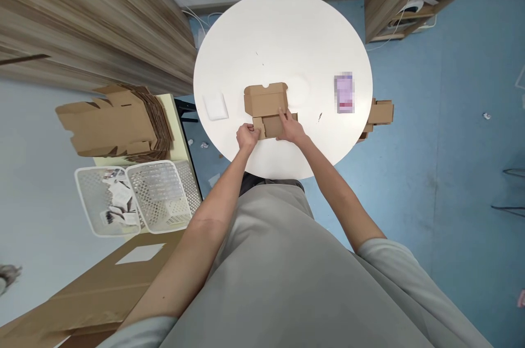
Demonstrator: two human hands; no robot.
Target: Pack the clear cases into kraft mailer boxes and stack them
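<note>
A small brown cardboard box (266,103), partly folded, lies on the white round table in front of me. Its lid panel with a notched edge spreads away from me, and the shallow tray part is nearer. My left hand (247,136) is closed on the left side flap at the near corner. At the right side of the tray, my right hand (292,128) grips the wall, its fingers near the fold and its thumb by the front edge. To the left lies a flat white packet (215,106). Farther right is a blurred purple item (344,93).
The round table (283,25) fills the middle. Left, a stack of flat cardboard blanks (110,123) sits beside two white plastic baskets (133,195) on a side table. A large carton (102,277) stands nearer me. Folded boxes (380,112) show beyond the table's right edge.
</note>
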